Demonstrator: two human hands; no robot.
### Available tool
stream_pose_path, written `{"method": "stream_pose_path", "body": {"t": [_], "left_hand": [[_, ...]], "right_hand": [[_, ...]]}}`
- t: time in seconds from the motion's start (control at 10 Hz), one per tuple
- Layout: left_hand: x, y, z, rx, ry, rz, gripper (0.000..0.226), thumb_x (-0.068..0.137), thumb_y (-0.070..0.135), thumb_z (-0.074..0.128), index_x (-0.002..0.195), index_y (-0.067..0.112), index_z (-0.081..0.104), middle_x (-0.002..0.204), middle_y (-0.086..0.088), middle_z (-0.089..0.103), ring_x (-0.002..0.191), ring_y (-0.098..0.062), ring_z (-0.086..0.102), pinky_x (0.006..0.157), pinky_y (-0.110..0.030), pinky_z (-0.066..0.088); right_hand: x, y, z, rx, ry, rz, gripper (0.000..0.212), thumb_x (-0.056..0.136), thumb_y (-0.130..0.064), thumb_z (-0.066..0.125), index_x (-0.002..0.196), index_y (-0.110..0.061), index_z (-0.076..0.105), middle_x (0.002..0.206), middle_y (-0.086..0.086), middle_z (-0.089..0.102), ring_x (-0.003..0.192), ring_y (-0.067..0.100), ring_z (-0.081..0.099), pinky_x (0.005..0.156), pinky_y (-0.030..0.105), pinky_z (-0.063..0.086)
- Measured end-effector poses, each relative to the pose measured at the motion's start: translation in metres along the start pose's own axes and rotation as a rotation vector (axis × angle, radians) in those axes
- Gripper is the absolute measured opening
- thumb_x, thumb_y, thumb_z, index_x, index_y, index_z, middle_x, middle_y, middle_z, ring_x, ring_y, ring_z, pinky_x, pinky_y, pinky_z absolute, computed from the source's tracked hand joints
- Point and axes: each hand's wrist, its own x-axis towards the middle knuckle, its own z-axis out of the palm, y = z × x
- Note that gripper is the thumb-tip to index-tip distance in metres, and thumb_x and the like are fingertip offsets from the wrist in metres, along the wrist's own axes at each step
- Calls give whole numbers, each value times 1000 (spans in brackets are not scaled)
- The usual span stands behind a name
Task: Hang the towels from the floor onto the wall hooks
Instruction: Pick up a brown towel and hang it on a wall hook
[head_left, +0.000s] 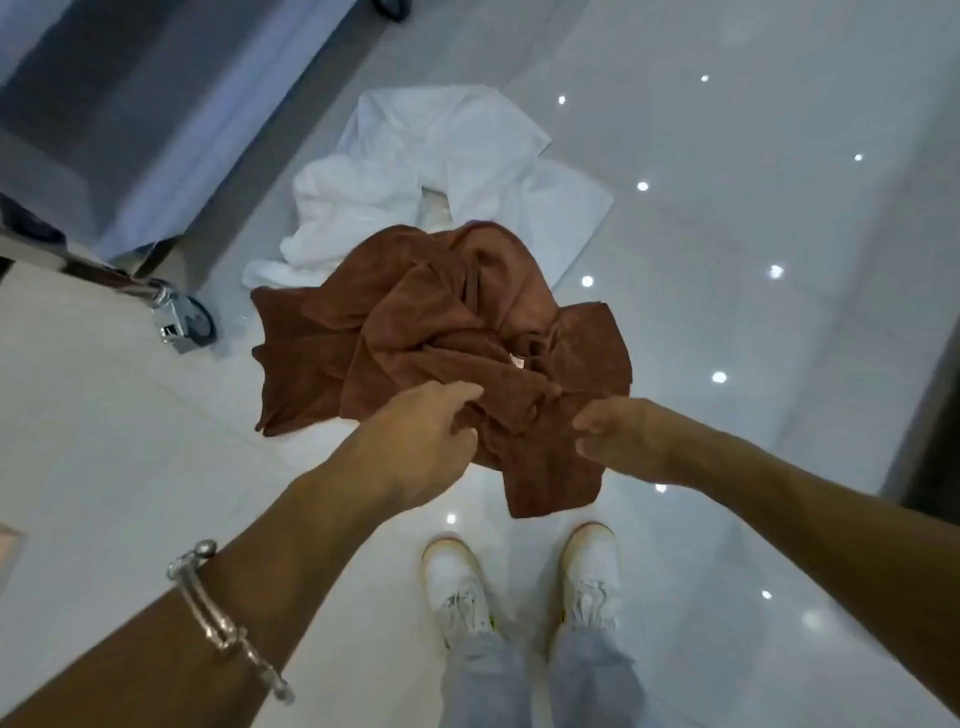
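Note:
A crumpled brown towel (415, 332) lies bunched on the glossy white floor in front of my feet. My left hand (421, 431) reaches down onto its near edge, fingers curled into the cloth. On the right, my right hand (608, 434) grips the same near edge, its fingertips hidden in the folds. Behind the brown towel, a white towel (447, 161) is spread loosely on the floor, partly covered by the brown one. No wall hooks are in view.
A bed or trolley frame with a castor wheel (184, 322) stands at the left, its blue-grey cover (130, 104) above. My white shoes (519, 587) stand just behind the towel. A dark edge (935, 415) borders the floor at the right.

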Motion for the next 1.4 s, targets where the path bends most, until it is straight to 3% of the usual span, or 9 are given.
{"method": "stream_pose_path", "body": {"t": [0.1,0.2,0.3,0.4,0.5,0.7,0.9,1.2,1.4], "left_hand": [[37,-19,23,20,-11,-20,50,95,25,49,143,25,36,147,3,38,132,-14,38,107,-22,28],[75,-35,46,18,-24,-42,50,94,24,51,143,24,37,145,0,41,130,-17,42,107,-24,30],[108,-52,71,24,3,-78,50,95,23,50,143,22,36,144,-1,43,127,-19,46,107,-27,33],[130,-67,101,6,16,-110,49,95,23,50,142,22,38,142,0,45,124,-19,48,106,-28,35],[146,-78,126,-16,-7,-137,47,95,23,50,141,23,38,140,1,46,122,-19,49,106,-27,35],[162,-94,145,20,-33,-168,46,94,26,51,139,24,40,142,2,44,126,-22,46,111,-34,35],[158,-92,131,38,-54,-172,48,97,25,47,143,24,33,148,4,34,131,-19,40,110,-27,30],[154,-98,101,100,6,-100,46,96,25,47,141,23,37,138,2,43,121,-16,45,103,-24,34],[123,-121,113,161,-73,-240,46,96,31,46,140,25,37,142,4,41,126,-17,43,107,-27,32]], "right_hand": [[42,14,4,8,-4,-22,17,97,-17,48,102,-17,64,103,4,62,99,22,55,83,26,47],[90,25,9,7,50,-27,33,94,-14,49,65,-28,47,72,-6,51,76,17,55,63,19,42],[136,41,19,-9,100,-64,21,94,-21,49,73,-23,55,80,-7,55,82,19,60,70,27,48],[167,49,28,21,194,-76,6,92,-23,51,87,-23,54,77,-8,52,76,18,58,58,20,40],[191,56,39,69,248,-62,11,89,-20,53,97,-17,60,86,-1,58,75,17,55,55,18,37],[219,57,61,165,207,30,58,87,-26,65,139,-14,42,130,8,53,113,26,55,93,29,45],[213,34,68,6,208,50,28,92,-18,54,116,-6,62,116,16,63,106,31,59,90,38,49],[235,10,72,-164,29,-4,47,99,-41,38,141,-20,44,153,11,26,140,32,21,116,40,21],[232,12,87,-58,114,8,27,92,-22,53,109,-4,66,110,15,64,105,34,60,89,41,49]]}}
